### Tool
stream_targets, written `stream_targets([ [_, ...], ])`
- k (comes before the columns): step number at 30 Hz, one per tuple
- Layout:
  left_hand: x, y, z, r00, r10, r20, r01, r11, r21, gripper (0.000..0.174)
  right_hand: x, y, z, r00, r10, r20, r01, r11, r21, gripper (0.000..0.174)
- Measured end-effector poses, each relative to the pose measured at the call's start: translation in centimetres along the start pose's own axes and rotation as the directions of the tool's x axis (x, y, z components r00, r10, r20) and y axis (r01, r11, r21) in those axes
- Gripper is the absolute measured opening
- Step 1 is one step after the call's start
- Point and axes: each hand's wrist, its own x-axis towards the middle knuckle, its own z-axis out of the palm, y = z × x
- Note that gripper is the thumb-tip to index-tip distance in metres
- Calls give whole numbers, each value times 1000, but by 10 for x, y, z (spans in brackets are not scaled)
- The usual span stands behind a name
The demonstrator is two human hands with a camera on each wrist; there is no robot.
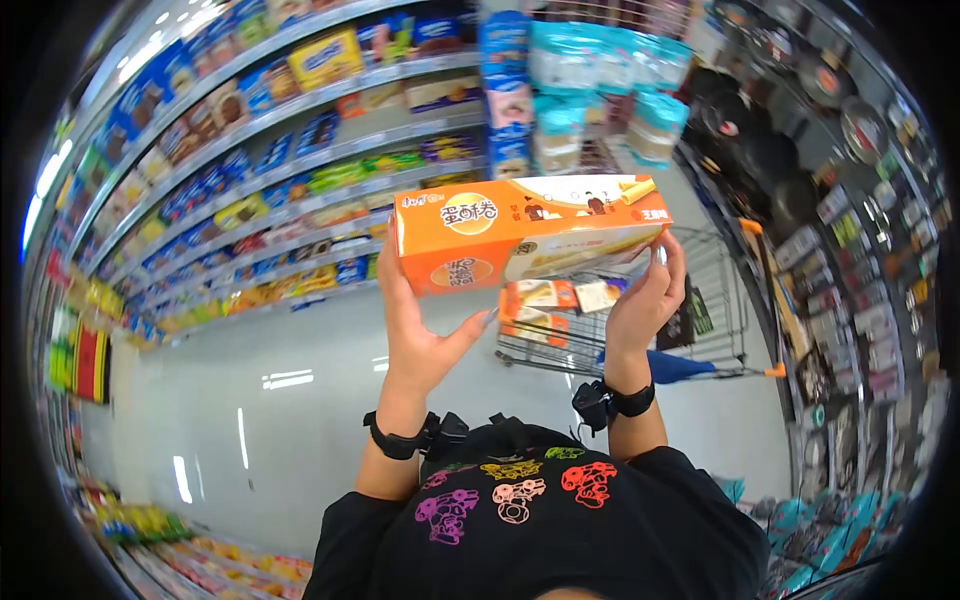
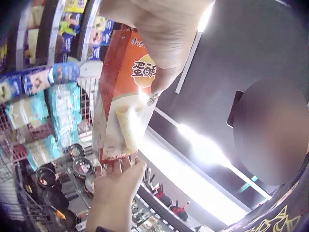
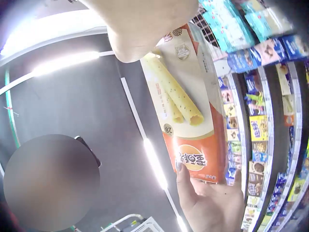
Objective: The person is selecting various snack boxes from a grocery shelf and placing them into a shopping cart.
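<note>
An orange and white box of egg rolls [image 1: 535, 225] is held up in front of the chest, its long side level. My left hand [image 1: 420, 335] grips its left end, thumb on the face toward me and fingers behind. At the other end my right hand [image 1: 648, 305] holds the lower right corner between thumb and fingers. In the left wrist view the box [image 2: 120, 104] shows a picture of a rolled wafer, with the right hand [image 2: 118, 191] at its far end. The right wrist view shows the left hand [image 3: 207, 203] with its thumb on the orange end.
Beyond the box stands a wire shopping cart [image 1: 740, 330] with several orange and white packs [image 1: 540, 325] in it. Shelves of packaged snacks [image 1: 270, 170] line the left. Teal bags [image 1: 565, 60] hang ahead, and frying pans [image 1: 770, 150] fill the rack on the right.
</note>
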Motion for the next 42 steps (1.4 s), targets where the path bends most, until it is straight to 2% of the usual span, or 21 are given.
stream_targets([
  [2, -3, -7, -42, 999, -12, -45, 14, 999, 47, 93, -21, 6, 32, 995, 51, 81, -52, 999, 12, 40],
  [4, -6, -16, -81, 997, -20, -80, 30, 991, 127, 88, -41, 8, 69, 986, -19, 164, 7, 997, 73, 40],
  [7, -7, -17, -126, 986, -73, -149, 93, 987, 134, 77, -70, 2, 118, 975, 83, 207, -119, 978, 169, 45],
  [9, -13, -25, -147, 975, -143, -167, 162, 981, 104, 72, -86, 9, 135, 950, 144, 278, -205, 957, 206, 48],
  [10, -16, -29, -155, 968, -181, -173, 197, 977, 83, 70, -93, 13, 142, 943, 123, 309, -197, 955, 222, 48],
  [13, -24, -48, -174, 959, -203, -199, 240, 953, 187, 63, -108, 20, 158, 916, 112, 386, -217, 947, 239, 49],
  [16, -26, -67, -187, 882, -448, -147, 418, 887, -196, 54, -109, 21, 172, 906, 143, 399, -272, 918, 289, 51],
  [17, -23, -69, -188, 874, -467, -135, 435, 875, -212, 50, -107, 23, 172, 884, 170, 436, -319, 900, 296, 54],
  [21, -14, -86, -187, 824, -560, -89, 525, 813, -250, 37, -98, 22, 189, 889, 140, 437, -281, 919, 278, 60],
  [22, -12, -95, -186, 809, -583, -78, 550, 796, -253, 40, -99, 18, 197, 897, 145, 417, -265, 932, 246, 65],
  [25, 0, -128, -179, 729, -684, -14, 649, 698, -304, 54, -80, 37, 192, 878, 136, 459, -248, 949, 193, 66],
  [28, 26, -132, -160, 665, -746, -21, 733, 659, -169, 57, -59, 50, 189, 866, 134, 481, -225, 965, 136, 64],
  [31, 48, -139, -145, 721, -693, 0, 687, 715, -130, 59, -41, 55, 192, 878, 153, 454, -220, 971, 98, 61],
  [34, 71, -136, -129, 742, -670, -9, 667, 741, -78, 60, -19, 62, 192, 868, 135, 478, -178, 983, 45, 60],
  [37, 77, -156, -120, 740, -673, -12, 671, 739, -62, 59, -3, 85, 186, 820, 20, 573, -102, 989, 111, 59],
  [40, 80, -173, -117, 700, -714, 9, 713, 698, -64, 58, 3, 103, 183, 807, 94, 583, -119, 993, 5, 59],
  [42, 86, -177, -116, 692, -721, 24, 722, 692, -28, 58, 5, 109, 184, 815, 173, 553, -202, 979, -9, 58],
])
